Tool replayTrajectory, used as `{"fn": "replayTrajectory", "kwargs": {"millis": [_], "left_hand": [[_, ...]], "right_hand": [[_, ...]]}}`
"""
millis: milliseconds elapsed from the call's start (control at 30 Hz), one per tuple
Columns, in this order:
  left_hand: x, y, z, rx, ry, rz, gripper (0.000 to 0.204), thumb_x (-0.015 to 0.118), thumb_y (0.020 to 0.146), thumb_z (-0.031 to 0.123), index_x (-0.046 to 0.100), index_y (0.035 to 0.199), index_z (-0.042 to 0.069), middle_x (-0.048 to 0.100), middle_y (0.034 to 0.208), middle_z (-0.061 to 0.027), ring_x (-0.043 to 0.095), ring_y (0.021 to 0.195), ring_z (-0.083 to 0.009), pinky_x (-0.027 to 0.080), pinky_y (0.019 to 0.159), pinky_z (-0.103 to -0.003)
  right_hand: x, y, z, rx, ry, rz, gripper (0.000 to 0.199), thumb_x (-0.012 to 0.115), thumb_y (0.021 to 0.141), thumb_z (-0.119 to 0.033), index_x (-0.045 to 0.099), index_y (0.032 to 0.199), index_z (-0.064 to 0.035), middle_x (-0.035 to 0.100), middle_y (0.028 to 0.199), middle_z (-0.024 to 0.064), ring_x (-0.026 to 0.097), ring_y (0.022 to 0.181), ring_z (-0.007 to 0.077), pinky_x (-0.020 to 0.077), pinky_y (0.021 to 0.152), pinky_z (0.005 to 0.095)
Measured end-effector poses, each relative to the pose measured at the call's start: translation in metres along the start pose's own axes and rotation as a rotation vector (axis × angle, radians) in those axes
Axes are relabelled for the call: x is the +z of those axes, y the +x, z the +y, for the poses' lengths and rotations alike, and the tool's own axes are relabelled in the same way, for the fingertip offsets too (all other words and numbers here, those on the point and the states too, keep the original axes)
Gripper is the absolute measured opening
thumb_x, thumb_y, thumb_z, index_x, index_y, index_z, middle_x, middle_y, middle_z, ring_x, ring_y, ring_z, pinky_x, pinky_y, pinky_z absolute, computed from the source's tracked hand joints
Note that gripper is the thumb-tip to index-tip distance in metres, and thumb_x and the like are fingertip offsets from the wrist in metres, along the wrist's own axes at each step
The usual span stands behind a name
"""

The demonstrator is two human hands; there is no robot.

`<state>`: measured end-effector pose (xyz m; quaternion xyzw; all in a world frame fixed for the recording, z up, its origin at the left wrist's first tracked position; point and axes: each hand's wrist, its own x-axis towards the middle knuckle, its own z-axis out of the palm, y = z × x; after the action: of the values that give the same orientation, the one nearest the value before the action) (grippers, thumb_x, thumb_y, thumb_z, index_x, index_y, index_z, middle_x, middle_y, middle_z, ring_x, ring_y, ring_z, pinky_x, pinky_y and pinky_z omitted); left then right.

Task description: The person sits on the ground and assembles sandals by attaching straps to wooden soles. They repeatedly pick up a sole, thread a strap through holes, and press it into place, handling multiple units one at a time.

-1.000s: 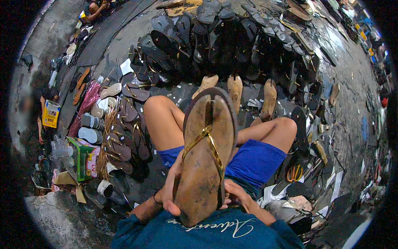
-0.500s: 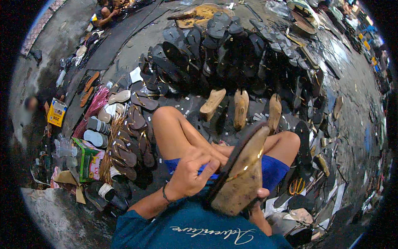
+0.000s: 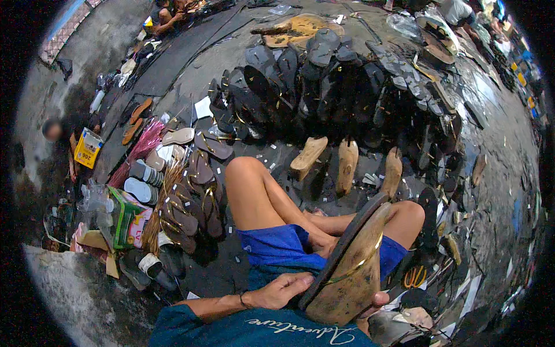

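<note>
A wooden shoe last (image 3: 358, 283) stands tilted over my lap, wearing a sandal with a dark sole (image 3: 342, 250) and a thin gold strap (image 3: 361, 263) across the wood. My right hand (image 3: 377, 302) grips the last low on its right side; only its thumb and part of the palm show. At the lower left edge of the sole is my left hand (image 3: 283, 291), its fingers curled and its thumb and forefinger pressed together. Whatever lies in that pinch is hidden. Three more wooden lasts (image 3: 348, 166) rest on the ground beyond my crossed legs.
Piled dark sandals (image 3: 324, 75) form an arc ahead. Brown sandals (image 3: 179, 211) with gold straps, pale soles (image 3: 139, 188) and a green-pink package (image 3: 128, 222) lie left. Orange-handled scissors (image 3: 414, 277) and scraps lie right. Another person (image 3: 167, 17) sits far left.
My left hand has come down from above the sole to its lower left edge. The last and sandal have shifted slightly right and down in view, still held by my right hand.
</note>
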<state>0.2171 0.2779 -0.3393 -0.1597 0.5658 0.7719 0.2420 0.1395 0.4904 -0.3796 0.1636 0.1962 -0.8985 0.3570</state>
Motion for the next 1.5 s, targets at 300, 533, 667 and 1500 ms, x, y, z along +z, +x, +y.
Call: {"fn": "replayTrajectory", "kwargs": {"millis": [300, 533, 667, 1500], "left_hand": [[-0.029, 0.044, -0.016, 0.201, -0.305, -0.047, 0.046, 0.053, 0.098, 0.033, 0.043, 0.135, 0.008, 0.048, 0.128, -0.0005, 0.044, 0.116, -0.0109, 0.039, 0.097, -0.028], [-0.072, 0.038, -0.024, 0.175, 0.316, 0.248, 0.068, 0.068, 0.084, 0.020, 0.036, 0.142, 0.003, 0.053, 0.129, -0.0117, 0.050, 0.118, -0.0210, 0.037, 0.104, -0.034], [-0.060, 0.041, -0.060, 0.178, 0.334, 0.435, 0.060, 0.067, 0.084, 0.011, 0.041, 0.137, 0.001, 0.052, 0.128, -0.0114, 0.050, 0.117, -0.0185, 0.040, 0.100, -0.031], [-0.105, 0.195, 0.059, 0.380, -1.406, -0.585, 0.090, 0.055, 0.086, 0.062, 0.025, 0.145, 0.001, 0.021, 0.148, -0.0276, 0.047, 0.119, -0.0383, 0.049, 0.095, -0.046]], "right_hand": [[-0.031, 0.030, -0.028, -0.168, -0.627, 0.072, 0.086, 0.079, 0.071, -0.017, 0.031, 0.141, -0.0044, 0.047, 0.132, 0.0121, 0.047, 0.116, 0.0253, 0.0351, 0.105, 0.0401], [-0.002, 0.102, 0.041, 0.030, -1.183, -0.121, 0.086, 0.079, 0.073, -0.024, 0.029, 0.138, 0.0025, 0.044, 0.134, 0.0153, 0.043, 0.124, 0.0291, 0.0276, 0.111, 0.0408], [-0.080, 0.122, 0.083, -0.025, -1.334, -0.042, 0.115, 0.083, 0.067, -0.034, 0.007, 0.138, 0.0151, 0.032, 0.140, 0.0269, 0.036, 0.130, 0.0333, 0.0210, 0.115, 0.0407], [-0.037, 0.155, -0.029, -0.660, -1.559, 0.334, 0.053, 0.065, 0.085, -0.019, 0.045, 0.128, 0.0055, 0.054, 0.127, 0.0232, 0.055, 0.116, 0.0332, 0.0427, 0.099, 0.0414]]}}
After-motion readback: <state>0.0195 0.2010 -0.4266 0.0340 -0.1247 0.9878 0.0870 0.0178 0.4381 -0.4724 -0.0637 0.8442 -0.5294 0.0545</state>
